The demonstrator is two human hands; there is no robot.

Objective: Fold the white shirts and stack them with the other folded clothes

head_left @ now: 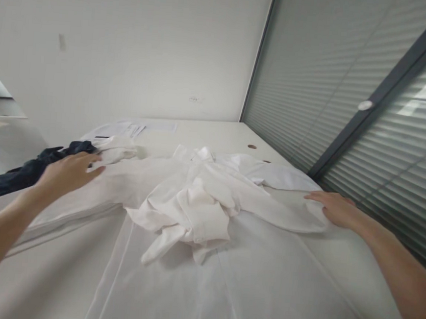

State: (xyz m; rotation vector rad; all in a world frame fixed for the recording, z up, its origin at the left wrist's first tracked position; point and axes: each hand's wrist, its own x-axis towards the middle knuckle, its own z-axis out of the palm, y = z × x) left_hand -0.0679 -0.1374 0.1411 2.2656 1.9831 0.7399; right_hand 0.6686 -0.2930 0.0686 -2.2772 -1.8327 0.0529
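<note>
A white shirt (pixel 271 267) lies spread over the table, its collar at the far side and a sleeve (pixel 286 212) reaching out to the right. On its middle sits a bunched white cloth piece (pixel 197 210), crumpled, perhaps part of the shirt or another garment. My left hand (pixel 67 175) is over the white fabric on the left, beside a dark navy garment (pixel 31 167), with thumb and fingers apart. At the right sleeve's end is my right hand (pixel 336 208), fingers stretched out over the cuff and seeming to touch it; its thumb is partly hidden.
Papers (pixel 127 128) and a dark pen-like item lie at the back left of the white table (pixel 208 129). More white fabric (pixel 274 174) rests behind the right sleeve. A window with blinds (pixel 300 87) borders the right side, and a wall (pixel 151 46) stands behind.
</note>
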